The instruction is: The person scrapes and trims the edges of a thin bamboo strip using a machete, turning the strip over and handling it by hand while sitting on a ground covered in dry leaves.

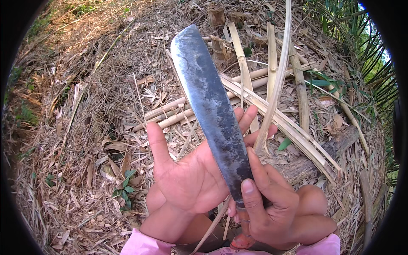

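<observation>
Honestly, the thing I'd watch here is your left hand [187, 180], because the machete [208, 102] runs right across it, and the bright side that looks like the sharp one is the side facing your thumb. If the blade rolled or slid in your grip, I reckon the palm or the base of that thumb would catch it first. What would cause it? Probably your right hand [274, 208] sitting so high: you've got the thumb on the flat near the base, fingers behind, and plenty of handle [243, 231] hanging out below, so a long blade could tip on you. The pale strip [285, 42] coming down from the top of the frame ends around those fingers too, so a snag could nudge things; can't tell if it's touching you. As for the hands, your left is spread wide, palm up, thumb sticking out left, fingers poking out behind the blade to the right, gripping nothing as far as I can see. Can't tell whether the metal rests on the palm. Your right is pinching the machete, which stands tilted mid-frame, tip toward upper left, above the dry litter [85, 178].
</observation>
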The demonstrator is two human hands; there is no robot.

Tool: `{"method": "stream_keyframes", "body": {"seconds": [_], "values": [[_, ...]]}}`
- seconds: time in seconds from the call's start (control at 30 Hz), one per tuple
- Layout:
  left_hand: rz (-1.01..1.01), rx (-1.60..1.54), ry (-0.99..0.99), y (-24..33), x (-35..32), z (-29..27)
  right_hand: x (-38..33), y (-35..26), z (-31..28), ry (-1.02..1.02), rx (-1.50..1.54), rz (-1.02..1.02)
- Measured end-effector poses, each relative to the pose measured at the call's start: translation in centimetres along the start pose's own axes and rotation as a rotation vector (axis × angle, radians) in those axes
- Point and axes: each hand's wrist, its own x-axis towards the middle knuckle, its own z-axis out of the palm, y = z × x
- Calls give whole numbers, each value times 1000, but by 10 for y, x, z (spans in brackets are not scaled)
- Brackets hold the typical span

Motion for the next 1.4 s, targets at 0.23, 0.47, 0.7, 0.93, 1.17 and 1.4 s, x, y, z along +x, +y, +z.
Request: {"method": "stream_keyframes", "body": {"seconds": [0.23, 0.47, 0.7, 0.93, 1.17, 1.4], "values": [[-9, -16, 21, 1, 1, -1, 1, 1, 1, 3, 8, 5], [2, -18, 21, 1, 1, -1, 1, -1, 3, 19, 15, 3], [-5, -16, 25, 2, 2, 1, 2, 1, 2, -1, 38, -2], [-16, -17, -5, 3, 2, 0, 0, 2, 3, 13, 52, 3], [-8, -34, 21, 2, 3, 1, 0, 4, 3, 5, 72, -19], [-14, -41, 9, 1, 5, 0, -2, 3, 3, 31, 118, 31]]}}
